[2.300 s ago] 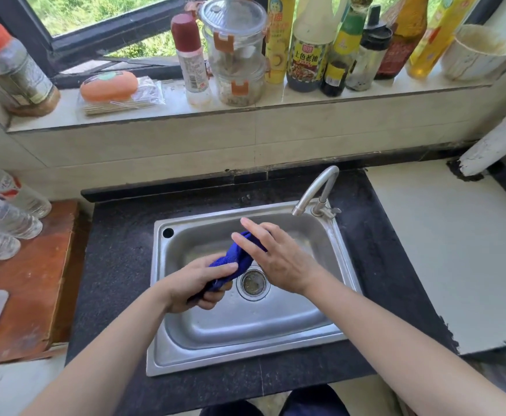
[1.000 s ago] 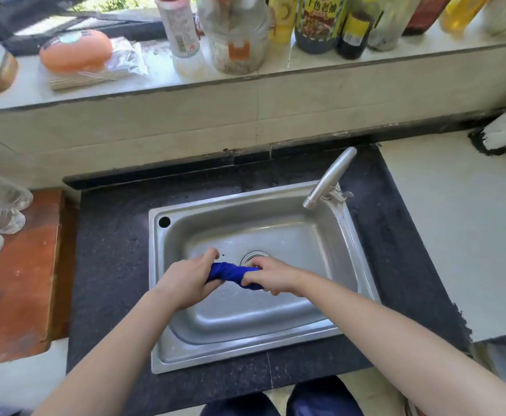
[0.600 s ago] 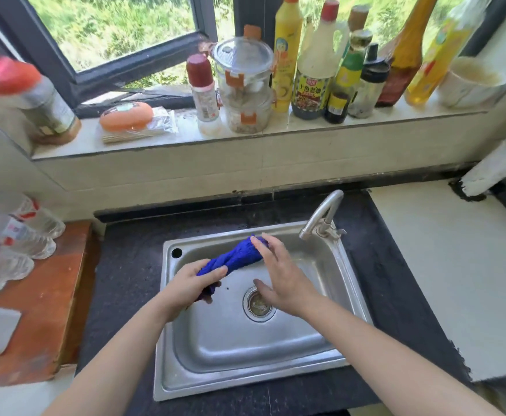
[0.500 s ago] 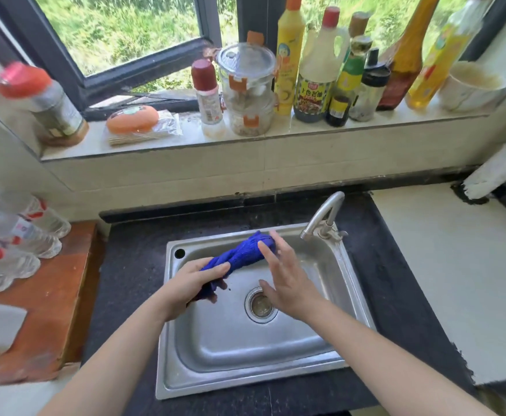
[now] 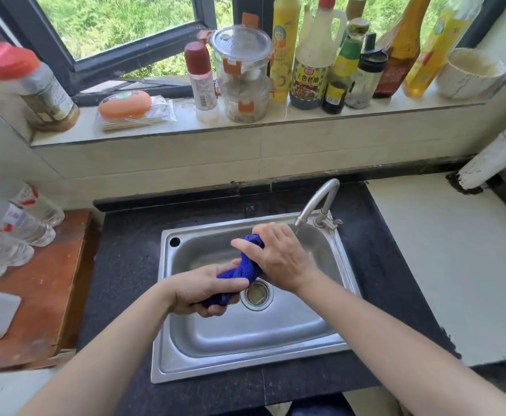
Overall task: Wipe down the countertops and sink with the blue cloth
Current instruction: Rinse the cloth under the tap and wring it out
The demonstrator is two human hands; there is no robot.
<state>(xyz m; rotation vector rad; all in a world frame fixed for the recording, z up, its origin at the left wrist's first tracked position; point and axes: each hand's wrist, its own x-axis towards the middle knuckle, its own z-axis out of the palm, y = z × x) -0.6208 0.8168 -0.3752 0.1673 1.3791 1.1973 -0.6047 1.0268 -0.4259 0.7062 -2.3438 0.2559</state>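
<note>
Head view: steel sink [image 5: 245,367] in black countertop [image 5: 125,265] below cluttered windowsill [image 5: 185,125].

Home kitchen — steel sink [image 5: 348,283], sauce bottles [image 5: 312,70] on windowsill [image 5: 321,120].

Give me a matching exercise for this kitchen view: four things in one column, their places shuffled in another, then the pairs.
1 blue cloth
2 faucet
3 water bottles
4 white bowl

A windowsill, far right
B wooden surface left of the sink
C gripped by left hand and right hand
D sink's back right corner

Pairs: 1-C, 2-D, 3-B, 4-A
</note>
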